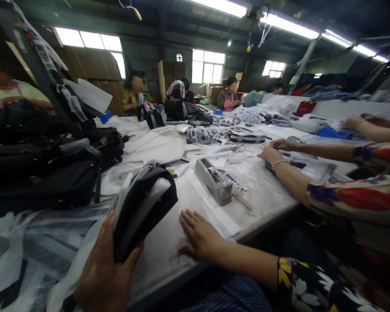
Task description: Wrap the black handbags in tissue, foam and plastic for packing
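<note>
My left hand (105, 268) is wrapped round a small black bag (144, 208), thumb on the near side. The bag is tilted up off the table and has white padding along its opening and small gold-coloured studs. My right hand (199, 236) lies palm down on the white table (169, 242), fingers spread, holding nothing. A grey tape dispenser (214, 180) stands just beyond it, beside a strip of white paper (211, 203). Part of the left hand's fingers is hidden behind the bag.
Black bags (45, 173) are heaped at the left, above clear plastic wrapping (52, 251). White sheets (156, 147) and wrapped handles (201, 134) litter the far table. Another person's hands (273, 151) work at the right; other people sit opposite.
</note>
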### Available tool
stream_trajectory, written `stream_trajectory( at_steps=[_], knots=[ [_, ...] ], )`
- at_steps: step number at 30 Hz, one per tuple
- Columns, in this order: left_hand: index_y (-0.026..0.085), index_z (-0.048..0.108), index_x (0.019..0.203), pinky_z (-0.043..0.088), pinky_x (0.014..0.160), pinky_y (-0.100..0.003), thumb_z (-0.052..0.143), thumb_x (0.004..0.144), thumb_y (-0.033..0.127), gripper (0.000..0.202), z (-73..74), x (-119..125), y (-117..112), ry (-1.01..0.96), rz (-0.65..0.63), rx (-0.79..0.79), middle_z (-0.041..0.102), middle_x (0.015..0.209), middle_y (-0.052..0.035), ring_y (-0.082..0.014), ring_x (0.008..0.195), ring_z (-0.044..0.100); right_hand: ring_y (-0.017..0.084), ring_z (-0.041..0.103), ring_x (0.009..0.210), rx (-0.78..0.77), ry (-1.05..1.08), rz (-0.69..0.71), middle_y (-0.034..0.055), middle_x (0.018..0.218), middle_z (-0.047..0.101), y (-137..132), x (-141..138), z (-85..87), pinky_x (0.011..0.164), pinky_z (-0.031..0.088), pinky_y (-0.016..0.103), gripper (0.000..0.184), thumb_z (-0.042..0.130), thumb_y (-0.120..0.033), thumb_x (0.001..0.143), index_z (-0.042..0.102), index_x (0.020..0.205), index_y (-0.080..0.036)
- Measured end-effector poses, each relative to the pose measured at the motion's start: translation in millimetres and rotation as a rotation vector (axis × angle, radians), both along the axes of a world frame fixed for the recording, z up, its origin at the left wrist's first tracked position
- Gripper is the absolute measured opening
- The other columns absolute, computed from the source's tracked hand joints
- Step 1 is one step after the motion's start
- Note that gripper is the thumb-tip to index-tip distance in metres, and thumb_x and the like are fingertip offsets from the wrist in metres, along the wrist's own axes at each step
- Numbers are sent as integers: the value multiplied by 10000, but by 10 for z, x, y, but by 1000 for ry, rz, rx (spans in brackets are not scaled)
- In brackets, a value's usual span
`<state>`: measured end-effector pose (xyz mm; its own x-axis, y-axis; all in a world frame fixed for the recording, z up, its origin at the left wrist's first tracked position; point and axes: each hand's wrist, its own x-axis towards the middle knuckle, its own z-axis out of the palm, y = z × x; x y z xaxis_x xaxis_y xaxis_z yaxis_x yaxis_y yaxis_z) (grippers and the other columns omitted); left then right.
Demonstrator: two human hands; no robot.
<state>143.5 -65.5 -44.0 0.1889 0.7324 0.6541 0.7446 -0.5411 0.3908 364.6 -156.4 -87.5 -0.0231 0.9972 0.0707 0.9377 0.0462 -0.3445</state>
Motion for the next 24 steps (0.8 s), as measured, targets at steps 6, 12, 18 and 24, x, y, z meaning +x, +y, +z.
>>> stream_trajectory(
  at_steps=[6, 12, 18, 24],
  knots=[
    [335, 268, 1538, 561, 809, -396, 663, 882, 463, 776, -40, -42, 30, 25, 4, -6, 567, 1418, -74, -327, 1119, 654, 266, 518, 1318, 43, 238, 153, 105, 1355, 620, -526, -106, 99, 1218, 215, 453, 513, 534, -567, 956, 649, 1291, -197],
    [342, 273, 1534, 561, 813, -404, 669, 877, 452, 774, 3, -10, -3, 13, -2, -29, 560, 1425, -75, -337, 1144, 641, 178, 618, 1158, 286, 209, -124, 83, 1265, 669, 81, 250, 263, 1048, 447, 270, 285, 575, -273, 970, 677, 1217, -174],
    [319, 281, 1532, 569, 826, -422, 678, 875, 412, 773, 66, 0, -13, 20, 36, -71, 570, 1410, -103, -350, 1154, 637, 268, 444, 1344, 208, 83, -335, 176, 1424, 520, 1160, 683, 279, 1110, 376, 390, 536, 661, -130, 878, 522, 1396, -143],
    [290, 268, 1542, 599, 729, -426, 623, 914, 410, 732, 12, -80, 81, 35, 10, -25, 571, 1399, -139, -356, 1099, 666, 252, 656, 1061, 167, 258, -319, 102, 1052, 740, 1490, 844, 298, 941, 477, 348, 186, 622, -221, 919, 743, 1050, -167]
  ],
)
